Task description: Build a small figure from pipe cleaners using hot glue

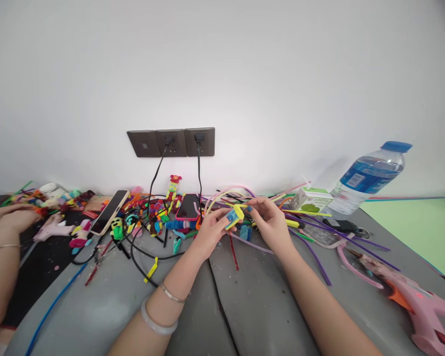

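Over the middle of the grey table my left hand (210, 231) and my right hand (267, 221) meet around a small blue and yellow pipe-cleaner piece (233, 217). The left fingers pinch it from the left side. The right fingers close on its yellow end from the right. Loose pipe cleaners (311, 247) in purple, pink and yellow lie fanned out just behind and to the right of both hands. A bracelet and a bangle sit on my left wrist.
A pink glue gun (415, 296) lies at the right front. A water bottle (367, 178) and a small green carton (313, 200) stand at the back right. Two phones (109, 211) charge from wall sockets (172, 142). Another person's arm (0, 257) rests at the far left.
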`<state>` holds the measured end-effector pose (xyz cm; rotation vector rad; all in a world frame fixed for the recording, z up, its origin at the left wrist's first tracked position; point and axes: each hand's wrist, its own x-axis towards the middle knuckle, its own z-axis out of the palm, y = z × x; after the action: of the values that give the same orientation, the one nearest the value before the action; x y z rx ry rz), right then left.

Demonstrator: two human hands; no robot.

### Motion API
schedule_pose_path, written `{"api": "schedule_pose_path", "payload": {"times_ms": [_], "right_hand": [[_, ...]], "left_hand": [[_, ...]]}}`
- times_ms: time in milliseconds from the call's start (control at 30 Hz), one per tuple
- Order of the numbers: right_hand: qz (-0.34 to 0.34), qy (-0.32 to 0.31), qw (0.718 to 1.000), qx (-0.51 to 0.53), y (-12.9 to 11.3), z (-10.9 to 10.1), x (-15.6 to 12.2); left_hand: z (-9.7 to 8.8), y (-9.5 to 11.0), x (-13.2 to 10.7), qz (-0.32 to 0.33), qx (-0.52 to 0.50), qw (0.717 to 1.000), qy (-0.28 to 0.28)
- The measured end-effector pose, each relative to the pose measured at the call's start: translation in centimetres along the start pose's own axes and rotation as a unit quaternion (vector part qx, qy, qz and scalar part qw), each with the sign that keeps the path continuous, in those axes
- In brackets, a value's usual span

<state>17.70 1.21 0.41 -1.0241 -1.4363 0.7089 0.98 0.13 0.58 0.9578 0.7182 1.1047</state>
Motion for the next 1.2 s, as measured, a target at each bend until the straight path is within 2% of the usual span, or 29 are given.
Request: {"api": "schedule_pose_path", "payload": {"times_ms": [167,300,467,533,600,667,733,900,1033,1100,1200], "right_hand": [[0.027,-0.040,0.998,0.038,-0.6,0.1,0.0],[0.034,-0.028,0.998,0.036,-0.7,0.0,-0.1],[0.029,-0.027,0.998,0.045,-1.0,-0.7,0.1],[0.033,-0.064,0.997,0.035,-1.4,-1.4,0.3],[0.054,-0.134,0.989,0.026,-1.8,-2.3,0.4],[0.091,-0.226,0.970,0.018,-2.2,-3.3,0.5],[0.129,-0.291,0.948,0.021,-2.5,-4.1,0.5],[0.179,-0.325,0.927,0.050,-2.7,-5.0,0.4],[0.214,-0.377,0.901,-0.011,-3.1,-5.2,0.3],[0.230,-0.410,0.882,-0.036,-3.7,-5.3,0.2],[0.259,-0.485,0.834,-0.049,-4.8,-5.7,0.0]], "left_hand": [[0.0,-0.3,-0.1,0.026,0.021,0.999,0.009],[-0.3,-0.4,0.1,0.062,0.054,0.997,0.008],[-0.8,0.4,0.0,0.090,0.154,0.983,-0.032],[-0.9,0.7,-0.1,0.084,0.188,0.977,-0.051],[-1.0,1.0,-0.1,0.087,0.189,0.977,-0.055],[-1.0,1.0,-0.1,0.092,0.188,0.976,-0.061],[-1.0,1.0,-0.2,0.097,0.204,0.972,-0.067],[-1.1,1.3,-0.2,0.111,0.268,0.954,-0.069],[-1.0,1.5,-0.3,0.121,0.316,0.940,-0.046],[-0.8,1.6,-0.5,0.133,0.354,0.925,-0.039],[-0.4,1.7,-0.8,0.147,0.395,0.906,-0.045]]}}
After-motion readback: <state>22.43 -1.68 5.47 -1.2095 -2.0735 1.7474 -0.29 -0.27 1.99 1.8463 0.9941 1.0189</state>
